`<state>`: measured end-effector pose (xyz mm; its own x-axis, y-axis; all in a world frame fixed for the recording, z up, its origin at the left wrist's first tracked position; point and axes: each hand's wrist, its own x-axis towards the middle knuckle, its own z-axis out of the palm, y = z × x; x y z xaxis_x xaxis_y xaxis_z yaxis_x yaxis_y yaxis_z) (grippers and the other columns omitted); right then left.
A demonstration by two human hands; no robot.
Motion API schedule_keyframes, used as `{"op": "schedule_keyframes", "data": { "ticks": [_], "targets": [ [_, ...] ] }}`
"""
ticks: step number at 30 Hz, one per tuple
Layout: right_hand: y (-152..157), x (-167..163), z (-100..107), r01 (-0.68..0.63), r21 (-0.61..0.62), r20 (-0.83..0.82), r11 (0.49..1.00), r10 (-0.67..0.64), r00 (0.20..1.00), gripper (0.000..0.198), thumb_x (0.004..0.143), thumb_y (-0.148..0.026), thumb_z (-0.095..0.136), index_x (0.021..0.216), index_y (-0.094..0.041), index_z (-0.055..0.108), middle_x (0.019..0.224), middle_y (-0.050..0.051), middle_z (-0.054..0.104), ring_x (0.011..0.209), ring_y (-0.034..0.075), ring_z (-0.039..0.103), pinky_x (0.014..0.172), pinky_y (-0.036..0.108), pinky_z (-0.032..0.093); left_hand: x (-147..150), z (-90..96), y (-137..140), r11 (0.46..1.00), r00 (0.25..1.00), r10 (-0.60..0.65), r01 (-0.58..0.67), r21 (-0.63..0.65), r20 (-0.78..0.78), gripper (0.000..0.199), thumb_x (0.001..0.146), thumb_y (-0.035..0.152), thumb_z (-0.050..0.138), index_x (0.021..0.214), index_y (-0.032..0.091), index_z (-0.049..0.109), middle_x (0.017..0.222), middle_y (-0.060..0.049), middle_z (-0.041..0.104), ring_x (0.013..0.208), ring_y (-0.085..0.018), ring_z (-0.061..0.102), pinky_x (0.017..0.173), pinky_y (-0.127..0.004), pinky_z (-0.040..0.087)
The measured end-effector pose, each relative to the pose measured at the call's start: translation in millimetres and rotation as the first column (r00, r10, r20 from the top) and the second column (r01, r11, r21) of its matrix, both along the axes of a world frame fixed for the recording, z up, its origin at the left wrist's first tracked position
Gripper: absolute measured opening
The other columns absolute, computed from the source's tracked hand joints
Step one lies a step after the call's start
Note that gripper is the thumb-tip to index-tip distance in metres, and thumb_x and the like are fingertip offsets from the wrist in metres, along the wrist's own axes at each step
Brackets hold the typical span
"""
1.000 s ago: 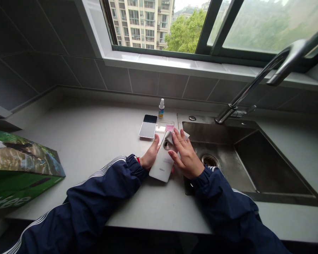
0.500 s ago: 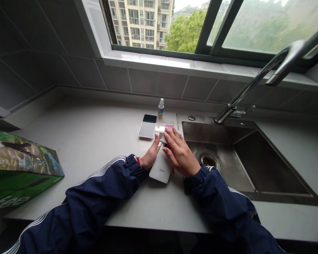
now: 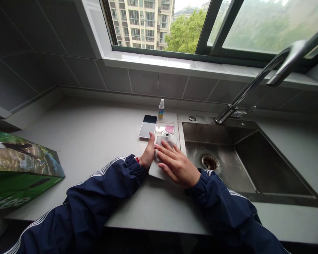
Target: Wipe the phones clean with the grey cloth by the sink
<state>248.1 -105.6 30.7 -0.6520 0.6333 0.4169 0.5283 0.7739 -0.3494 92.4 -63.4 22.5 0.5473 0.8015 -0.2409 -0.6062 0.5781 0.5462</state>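
Observation:
A white smartphone (image 3: 155, 171) lies back up on the counter, its round camera showing at the far end. My left hand (image 3: 148, 153) grips its left edge, thumb pointing up and fingers partly hidden. Over the phone's back, my right hand (image 3: 178, 164) presses a thin greyish cloth (image 3: 167, 140) with its fingers stretched across it. Just beyond are a clear phone case (image 3: 161, 125) with a pink slip (image 3: 169, 128) in it and a second phone (image 3: 148, 126), screen up. A small white spray bottle (image 3: 161, 109) stands behind them.
The steel sink (image 3: 209, 137) with its drain (image 3: 210, 162) is close on the right, under a tall chrome faucet (image 3: 250, 86). At the left stands a green printed box (image 3: 23, 169). The counter's front edge (image 3: 153, 229) runs below my arms; a tiled wall and window are behind.
My right hand has slid the cloth toward me, from the phone's far end to its middle, uncovering the camera and the pink slip. My left hand stays at the phone's edge.

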Motion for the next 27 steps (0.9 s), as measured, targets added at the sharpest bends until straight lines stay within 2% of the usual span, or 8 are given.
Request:
{"op": "schedule_keyframes", "data": {
  "ticks": [6,11,15,17,22,27],
  "targets": [
    [-8.8,-0.5,1.6,-0.084,-0.03,0.006,0.996,0.084,0.996,0.049,0.101,-0.029,0.048,0.148,-0.016,0.047,0.155,0.012,0.045,0.15,0.029,0.031,0.121,0.056,0.03,-8.8,-3.4,6.1,0.994,0.996,-0.092,0.092,-0.063,0.001,0.105,0.085,0.086,0.012,0.125,0.005,0.065,0.1,-0.021,0.075,0.103,-0.032,0.071,0.096,-0.043,0.052],
    [-13.3,-1.6,6.4,-0.19,-0.037,-0.021,0.981,0.19,0.982,0.047,0.099,-0.03,0.051,0.144,-0.017,0.052,0.15,0.01,0.052,0.147,0.027,0.037,0.126,0.053,0.017,-15.7,-11.4,12.3,0.984,0.983,-0.173,0.171,-0.04,-0.067,0.116,0.075,0.094,0.007,0.126,0.008,0.065,0.097,-0.021,0.075,0.094,-0.034,0.071,0.086,-0.044,0.054],
    [-17.2,-3.9,9.2,-0.253,-0.025,-0.038,0.967,0.252,0.967,0.045,0.096,-0.031,0.055,0.138,-0.016,0.057,0.145,0.009,0.057,0.145,0.025,0.041,0.127,0.049,0.016,-20.2,-15.9,16.7,0.971,0.971,-0.238,0.238,-0.01,-0.002,0.118,0.071,0.096,0.004,0.119,0.009,0.067,0.093,-0.02,0.074,0.076,-0.029,0.071,0.07,-0.039,0.054],
    [-18.4,-5.2,9.4,-0.254,-0.014,-0.03,0.967,0.254,0.967,0.046,0.096,-0.032,0.054,0.138,-0.015,0.058,0.146,0.009,0.057,0.145,0.025,0.042,0.127,0.048,0.016,-21.9,-16.5,17.7,0.967,0.965,-0.256,0.256,-0.004,0.049,0.117,0.071,0.096,0.004,0.116,0.009,0.068,0.094,-0.019,0.074,0.073,-0.027,0.07,0.066,-0.036,0.053],
    [-17.2,-7.0,6.7,-0.226,0.033,0.03,0.974,0.225,0.974,0.043,0.099,-0.032,0.051,0.138,-0.014,0.057,0.146,0.009,0.056,0.144,0.024,0.043,0.128,0.048,0.013,-23.3,-13.4,17.2,0.959,0.958,-0.274,0.279,-0.044,0.086,0.12,0.073,0.094,0.001,0.122,0.005,0.064,0.095,-0.021,0.073,0.083,-0.03,0.071,0.073,-0.038,0.053],
    [-9.7,-1.1,2.8,-0.162,0.035,0.073,0.986,0.16,0.984,0.047,0.102,-0.036,0.048,0.144,-0.015,0.051,0.151,0.009,0.05,0.147,0.025,0.037,0.127,0.05,0.012,-18.8,-10.4,13.4,0.968,0.97,-0.226,0.234,-0.09,0.091,0.113,0.079,0.091,0.01,0.125,0.002,0.063,0.1,-0.023,0.072,0.096,-0.032,0.07,0.09,-0.042,0.052]
  ]
}}
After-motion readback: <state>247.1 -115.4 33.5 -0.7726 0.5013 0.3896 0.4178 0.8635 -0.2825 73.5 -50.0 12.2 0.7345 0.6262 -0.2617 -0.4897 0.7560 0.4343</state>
